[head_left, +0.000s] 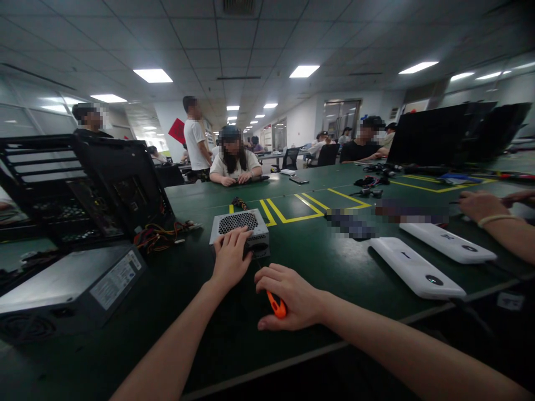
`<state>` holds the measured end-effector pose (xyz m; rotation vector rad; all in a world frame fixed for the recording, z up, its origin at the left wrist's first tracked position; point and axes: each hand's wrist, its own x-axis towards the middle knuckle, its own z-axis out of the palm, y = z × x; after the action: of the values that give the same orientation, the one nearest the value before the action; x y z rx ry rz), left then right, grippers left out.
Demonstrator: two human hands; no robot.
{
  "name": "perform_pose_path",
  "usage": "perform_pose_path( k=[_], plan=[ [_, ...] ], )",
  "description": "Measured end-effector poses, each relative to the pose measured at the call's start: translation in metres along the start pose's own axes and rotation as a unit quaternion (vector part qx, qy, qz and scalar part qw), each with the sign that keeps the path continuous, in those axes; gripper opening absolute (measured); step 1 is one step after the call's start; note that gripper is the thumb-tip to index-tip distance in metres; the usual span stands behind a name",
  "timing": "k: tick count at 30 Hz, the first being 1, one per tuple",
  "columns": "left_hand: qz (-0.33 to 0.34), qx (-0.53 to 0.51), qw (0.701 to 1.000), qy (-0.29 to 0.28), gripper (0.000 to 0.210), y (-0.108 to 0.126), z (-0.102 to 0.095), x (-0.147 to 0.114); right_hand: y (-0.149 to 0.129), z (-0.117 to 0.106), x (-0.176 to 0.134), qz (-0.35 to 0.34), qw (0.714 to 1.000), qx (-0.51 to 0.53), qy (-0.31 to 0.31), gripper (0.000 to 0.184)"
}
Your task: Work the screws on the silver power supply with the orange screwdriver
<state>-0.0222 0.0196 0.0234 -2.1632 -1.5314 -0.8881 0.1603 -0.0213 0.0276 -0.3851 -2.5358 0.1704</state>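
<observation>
**Left hand on the grey metal box, orange-handled tool in the right**

At far left I see a black open case (121,195), with a larger metal unit (71,289) in front and loose coloured cables (156,236) beside it. Mid-table sits my grey metal box (238,221), mesh side up; my left hand (231,256) lies on it, fingers outstretched over its top and near edge. Just right and nearer, my right hand (292,295) grips the orange-handled tool (276,305), fingers curled; I can't tell whether its tip touches the box. Further right lie two white devices (418,270), another person's hand (480,206) near them.
</observation>
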Motion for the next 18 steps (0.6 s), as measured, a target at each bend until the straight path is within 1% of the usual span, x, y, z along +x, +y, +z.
perform_pose_path(
  k=[2,5,7,10,13,16,18],
  plan=[
    [0.002,0.001,1.0,-0.001,0.042,-0.0004,0.0002,-0.0001,-0.0005,0.001,-0.0015,0.02,0.999,0.018,0.035,0.036],
    [0.009,0.002,1.0,-0.004,0.041,-0.0012,-0.0001,-0.0003,-0.001,0.0038,-0.0044,0.06,0.992,0.043,0.105,0.028],
    [0.018,0.008,1.0,-0.01,0.037,-0.0016,-0.0008,-0.0007,-0.0005,0.0048,-0.0057,0.054,0.99,0.043,0.125,0.023],
    [0.038,0.023,0.999,-0.018,0.022,-0.0019,-0.0025,-0.0017,0.0009,0.0033,-0.0051,0.009,0.993,0.02,0.12,0.013],
    [0.047,0.027,0.998,-0.013,0.016,-0.0019,-0.0036,-0.0026,0.0012,0.0,-0.0027,-0.017,0.994,-0.006,0.107,0.004],
    [0.045,0.022,0.999,-0.005,0.015,-0.0019,-0.0033,-0.0027,-0.0001,-0.0003,-0.0016,-0.024,0.996,-0.021,0.079,0.012],
    [0.04,0.016,0.999,-0.002,0.015,-0.002,-0.0023,-0.0024,-0.0008,0.0018,-0.0024,0.005,0.996,-0.013,0.084,0.019]
  ],
)
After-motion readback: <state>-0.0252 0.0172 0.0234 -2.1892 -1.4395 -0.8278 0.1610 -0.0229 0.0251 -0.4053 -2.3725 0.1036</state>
